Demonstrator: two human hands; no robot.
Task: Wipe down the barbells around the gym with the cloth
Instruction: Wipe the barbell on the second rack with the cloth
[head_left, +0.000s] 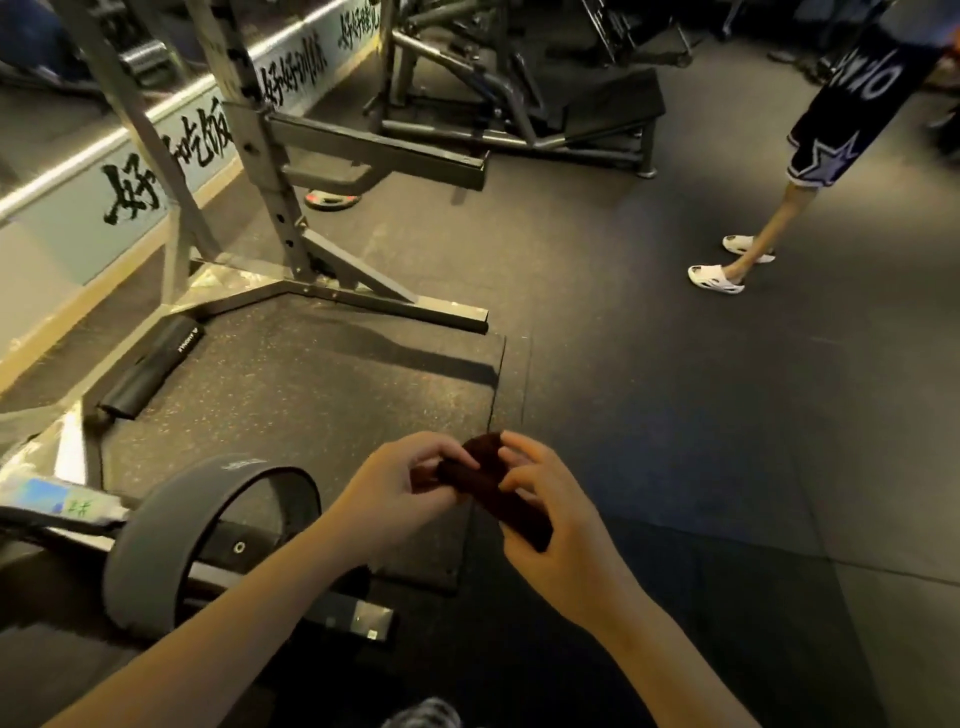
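Both hands' fingers curled, pinching dark cloth (493, 483): L hand (400, 488) near end, R hand (556, 525) far end

i stood in a gym: steel squat rack (257, 156) on black rubber flooring (675, 415), a plate-loaded barbell (353, 616) beside me, mirror (31, 119) along the wall, weight machine (498, 88) beyond.

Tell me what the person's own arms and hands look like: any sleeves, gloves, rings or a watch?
Both arms are bare as far as the picture shows, with no sleeve in view. The bare left hand and bare right hand wear no gloves, and no watch, bracelet or ring shows.
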